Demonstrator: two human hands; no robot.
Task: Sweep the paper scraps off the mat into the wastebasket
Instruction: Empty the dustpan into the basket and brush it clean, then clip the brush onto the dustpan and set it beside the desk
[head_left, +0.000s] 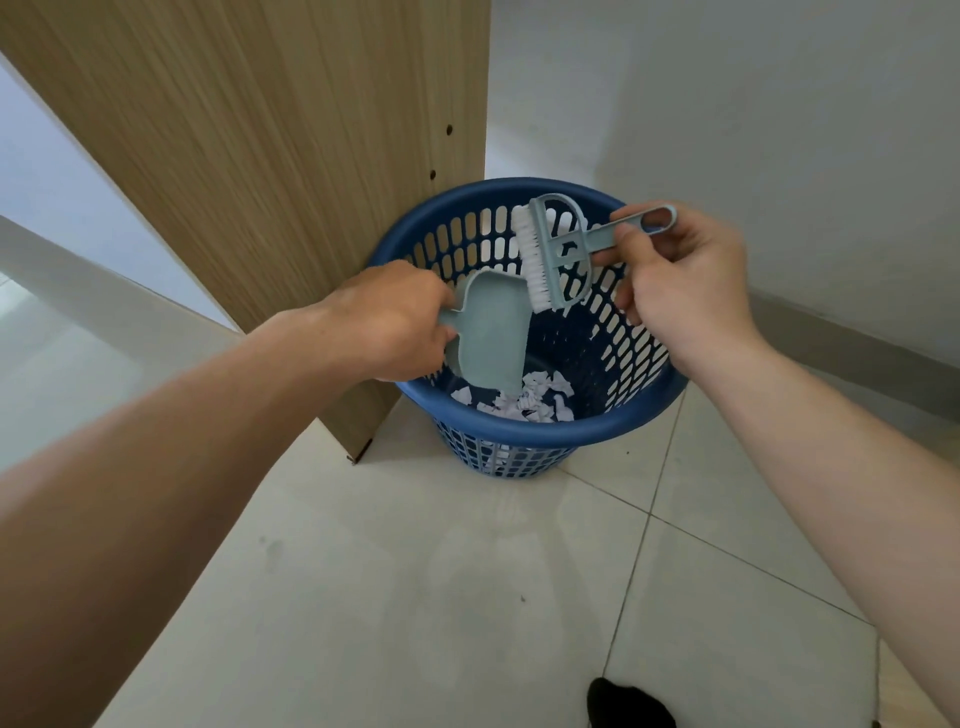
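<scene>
Emptying step, by the look of it. Left hand (395, 322) closed around the stub handle of a pale dustpan (491, 332), fingers curled tight, pan tipped steeply with its lip pointing down inside the basket (644, 410). Right hand (680, 280) pinching the thin handle of a small brush (550, 254) between thumb and fingers, remaining fingers loosely curled; white bristles set against the upper edge of the pan, just at its inner face. Both tools held above the open mouth of the blue basket, not touching its rim as far as can be told.

Scraps (535, 397) lying in a white heap on the basket floor, directly below the pan lip; a few more showing through the slotted wall low down. Nothing visible clinging to the pan's outer face; its inner face turned away, so cannot tell whether any bits remain inside. Mat not in view at all, so no way to say whether more scraps wait there.

Basket standing on a tiled floor (415, 597), tucked against a wooden panel (260, 156), with a white wall behind.

Next move likely a short downward stroke of the brush along the pan to knock loose anything stuck, keeping the lip well inside the rim so nothing drops on the tiles. After that, probably a return to the mat to check for leftovers, pan levelled first to avoid spilling stray bits.
</scene>
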